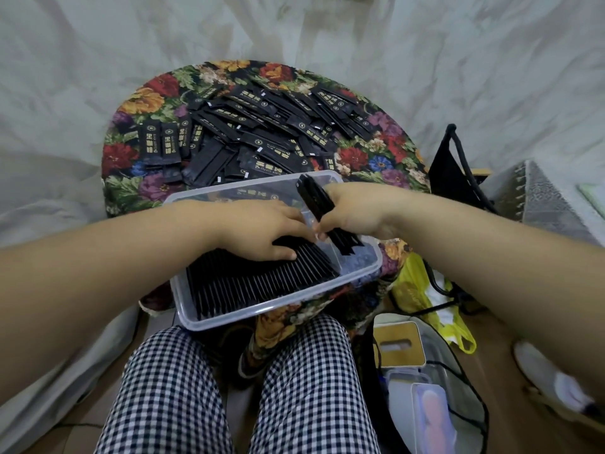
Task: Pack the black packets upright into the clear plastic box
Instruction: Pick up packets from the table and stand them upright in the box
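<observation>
The clear plastic box (183,309) sits at the near edge of the floral-covered table (147,96), partly overhanging it above the person's knees, probably so that both hands can reach it. Inside, a packed row (262,286) of black packets stands on edge, running from the box's left wall toward its right end, where a gap remains. The left hand (262,231) lies flat on the right end of this row with fingers stretched out, seemingly pressing the packets leftward so they stay upright and the gap stays open. The right hand (353,208) grips a bundle of black packets (314,198) between thumb and curled fingers, slanted with its lower end over that gap, a pose that suits sliding the bundle in beside the row. Behind the box, toward the table's far edge, a loose pile (262,126) of packets lies flat, not yet packed.
</observation>
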